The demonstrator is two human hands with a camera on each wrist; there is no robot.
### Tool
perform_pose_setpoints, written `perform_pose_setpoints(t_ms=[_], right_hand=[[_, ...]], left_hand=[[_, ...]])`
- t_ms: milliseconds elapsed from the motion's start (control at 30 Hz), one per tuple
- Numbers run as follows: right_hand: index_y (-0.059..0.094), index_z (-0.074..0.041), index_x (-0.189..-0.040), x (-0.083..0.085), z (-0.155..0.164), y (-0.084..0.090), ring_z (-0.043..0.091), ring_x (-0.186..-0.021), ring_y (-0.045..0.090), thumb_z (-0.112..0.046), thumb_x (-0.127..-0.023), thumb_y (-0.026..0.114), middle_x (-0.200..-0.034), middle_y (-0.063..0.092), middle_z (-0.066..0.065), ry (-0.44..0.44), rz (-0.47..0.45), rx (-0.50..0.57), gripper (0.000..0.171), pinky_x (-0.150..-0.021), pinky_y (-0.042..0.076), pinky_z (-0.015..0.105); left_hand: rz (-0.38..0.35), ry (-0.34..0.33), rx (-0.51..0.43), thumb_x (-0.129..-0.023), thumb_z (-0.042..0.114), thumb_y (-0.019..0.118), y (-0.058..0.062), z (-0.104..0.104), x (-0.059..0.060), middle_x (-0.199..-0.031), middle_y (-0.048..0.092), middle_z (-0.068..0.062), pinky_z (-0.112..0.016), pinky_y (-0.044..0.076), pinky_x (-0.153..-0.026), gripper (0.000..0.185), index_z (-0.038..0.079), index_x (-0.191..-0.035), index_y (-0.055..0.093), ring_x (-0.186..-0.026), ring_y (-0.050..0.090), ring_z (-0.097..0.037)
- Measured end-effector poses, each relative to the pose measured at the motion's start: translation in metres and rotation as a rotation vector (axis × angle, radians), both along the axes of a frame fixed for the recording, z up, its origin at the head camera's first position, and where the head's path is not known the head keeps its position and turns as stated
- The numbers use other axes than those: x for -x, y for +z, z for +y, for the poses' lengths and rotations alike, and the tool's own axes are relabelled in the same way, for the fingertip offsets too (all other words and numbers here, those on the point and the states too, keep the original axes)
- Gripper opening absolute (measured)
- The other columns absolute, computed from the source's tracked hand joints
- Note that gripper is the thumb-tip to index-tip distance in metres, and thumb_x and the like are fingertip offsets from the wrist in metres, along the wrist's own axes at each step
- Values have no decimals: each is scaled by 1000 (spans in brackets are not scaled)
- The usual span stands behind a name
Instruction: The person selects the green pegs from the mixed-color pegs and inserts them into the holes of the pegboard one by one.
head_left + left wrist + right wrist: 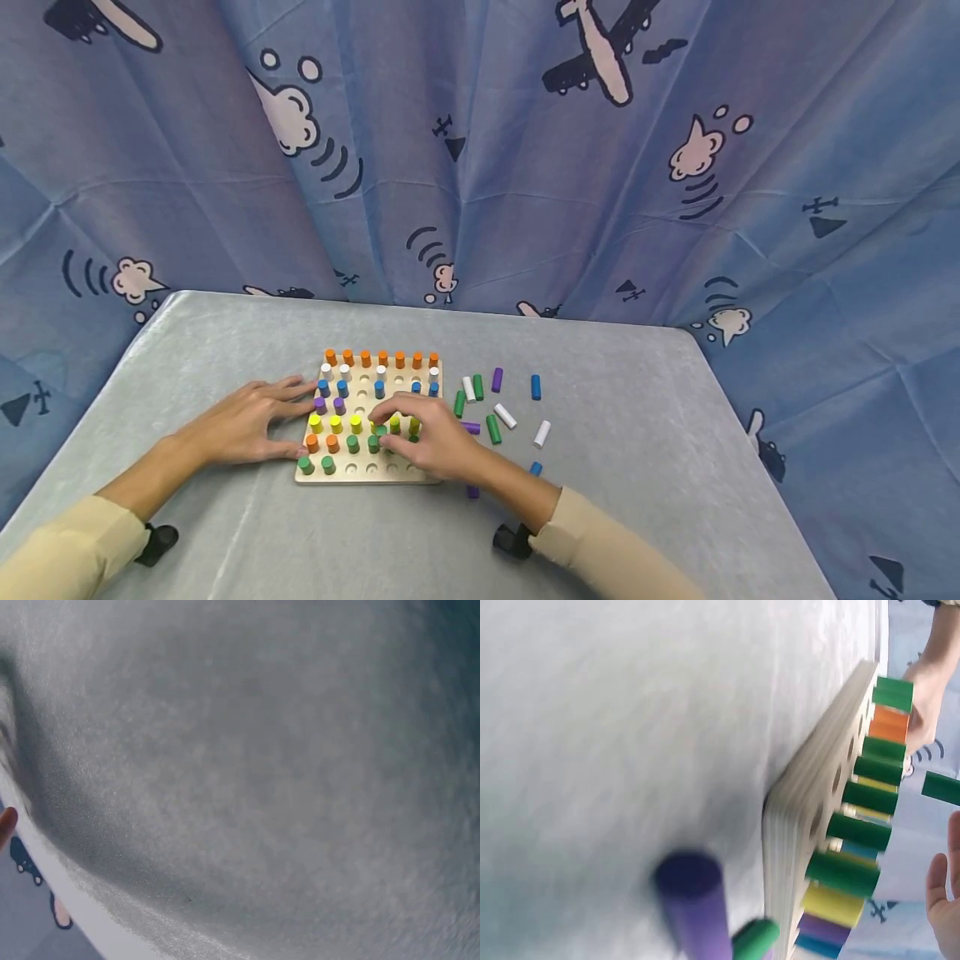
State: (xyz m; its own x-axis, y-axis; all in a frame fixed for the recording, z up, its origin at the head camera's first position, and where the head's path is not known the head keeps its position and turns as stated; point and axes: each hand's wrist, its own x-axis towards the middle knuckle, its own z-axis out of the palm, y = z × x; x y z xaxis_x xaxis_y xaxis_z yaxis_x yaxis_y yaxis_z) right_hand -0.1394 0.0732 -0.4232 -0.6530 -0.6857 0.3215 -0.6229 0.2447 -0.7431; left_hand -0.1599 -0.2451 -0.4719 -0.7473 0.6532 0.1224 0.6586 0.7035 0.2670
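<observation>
A wooden pegboard (360,478) on the table carries rows of coloured pegs: orange at the back, then white, blue, purple and yellow, with orange and green nearer the front. Over its middle, my right hand (431,437) pinches a green peg (941,787), which stands clear above the board in the right wrist view. At the board's left edge rests my left hand (251,421), fingers spread, thumb beside the green peg (305,465) at the front corner. In the left wrist view only a fingertip (7,824) shows. The right hand hides part of the purple row.
Loose pegs lie right of the board, among them a blue peg (536,387), a white peg (542,433) and a green peg (493,429). A purple peg (696,907) lies close to the board's side. A patterned blue curtain (495,167) hangs behind the table.
</observation>
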Motion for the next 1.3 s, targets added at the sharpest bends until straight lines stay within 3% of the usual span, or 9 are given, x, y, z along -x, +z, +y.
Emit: perform_pose_setpoints(t_ms=[300, 700, 933, 1067, 1300], right_hand=[[68, -1, -111, -6, -21, -10, 7, -104, 64, 1, -86, 74, -108, 72, 8, 61, -28, -6, 26, -94, 52, 29], [70, -3, -110, -6, -34, -20, 2, -98, 61, -2, -86, 76, -104, 72, 2, 60, -17, -20, 25, -88, 51, 24], [70, -5, -108, -4, -38, -27, 17, -93, 64, -2, -85, 77, -102, 72, 2, 56, -32, -26, 24, -80, 52, 24], [70, -5, -107, -3, -39, -29, 18, -93, 64, -2, -85, 78, -100, 72, 1, 42, -25, -26, 24, -85, 50, 24], [71, -10, -104, -4, -41, -32, 4, -103, 58, -4, -84, 79, -102, 72, -3, 36, 50, -51, 22, -96, 43, 19]], left_hand=[[-3, -2, -5, -83, 65, 69, 0, -1, 1, -149, 49, -11, -60, 42, -98, 76, 9, -134, 64, -135, 46, -40], [14, -7, -17, -83, 64, 69, -2, -2, 0, -148, 50, -11, -61, 43, -98, 76, 8, -134, 64, -135, 47, -40], [6, -3, -16, -83, 64, 69, -2, -2, 1, -148, 50, -11, -61, 42, -98, 75, 9, -134, 64, -135, 46, -40], [-1, 2, -14, -83, 64, 68, -1, -1, 1, -149, 50, -11, -61, 42, -99, 75, 9, -134, 64, -135, 46, -40], [-5, 2, -16, -83, 64, 69, -1, -1, 1, -149, 50, -11, -60, 42, -98, 75, 9, -134, 64, -135, 46, -40]])
